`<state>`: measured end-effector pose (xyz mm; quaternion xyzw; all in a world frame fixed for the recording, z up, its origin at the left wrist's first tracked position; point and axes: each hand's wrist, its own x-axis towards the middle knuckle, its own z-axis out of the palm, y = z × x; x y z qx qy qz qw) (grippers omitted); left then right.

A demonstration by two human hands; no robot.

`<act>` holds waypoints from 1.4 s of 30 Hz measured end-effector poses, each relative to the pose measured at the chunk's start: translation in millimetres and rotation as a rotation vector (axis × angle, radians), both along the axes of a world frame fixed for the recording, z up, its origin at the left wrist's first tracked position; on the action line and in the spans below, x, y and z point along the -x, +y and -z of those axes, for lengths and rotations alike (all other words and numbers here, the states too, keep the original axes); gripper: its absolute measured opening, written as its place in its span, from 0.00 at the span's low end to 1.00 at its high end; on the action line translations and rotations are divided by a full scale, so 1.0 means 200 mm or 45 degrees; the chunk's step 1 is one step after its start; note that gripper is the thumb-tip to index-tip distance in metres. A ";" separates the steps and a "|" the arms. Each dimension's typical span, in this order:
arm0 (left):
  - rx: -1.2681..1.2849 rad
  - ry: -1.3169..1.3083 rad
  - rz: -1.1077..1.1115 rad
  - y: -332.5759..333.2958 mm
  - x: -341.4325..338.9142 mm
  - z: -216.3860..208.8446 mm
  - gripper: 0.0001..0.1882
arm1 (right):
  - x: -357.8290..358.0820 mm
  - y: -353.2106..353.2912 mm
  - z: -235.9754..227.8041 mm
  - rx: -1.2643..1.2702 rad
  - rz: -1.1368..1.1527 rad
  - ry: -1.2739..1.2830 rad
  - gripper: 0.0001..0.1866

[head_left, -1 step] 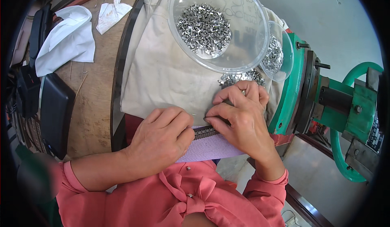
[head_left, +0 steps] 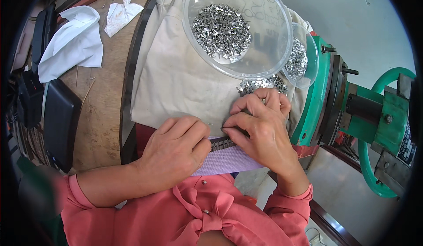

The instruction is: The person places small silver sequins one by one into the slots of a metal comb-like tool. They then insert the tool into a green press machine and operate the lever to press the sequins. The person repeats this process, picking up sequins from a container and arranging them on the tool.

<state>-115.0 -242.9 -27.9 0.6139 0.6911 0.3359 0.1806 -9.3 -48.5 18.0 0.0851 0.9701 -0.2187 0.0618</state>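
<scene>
A dark metal strip with a row of slots [head_left: 222,144] lies across a purple woven cloth [head_left: 229,159] close to my body. My left hand [head_left: 178,147] curls over the strip's left end, its fingers bent and closed; the fingertips are hidden. At the strip's right end, my right hand [head_left: 260,125] pinches thumb against forefinger just above the slots. Whatever sits in that pinch is too small to make out. Just beyond my right fingers lies a loose heap of small shiny metal pieces [head_left: 260,85]. A thin metal bit [head_left: 210,124] rests on the beige cloth [head_left: 176,87] between my hands.
A large clear plastic tub [head_left: 264,34] holds many small metal clips [head_left: 222,30]. Beside it stands a smaller clear bowl [head_left: 313,54] of silvery pieces. Green machinery with a handwheel [head_left: 365,158] borders the right; a wooden table [head_left: 99,122] with white cloth [head_left: 72,39] is at left.
</scene>
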 end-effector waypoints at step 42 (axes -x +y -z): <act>-0.054 0.020 -0.011 0.05 0.12 -0.02 0.15 | -0.21 0.14 0.00 1.217 0.700 0.180 0.03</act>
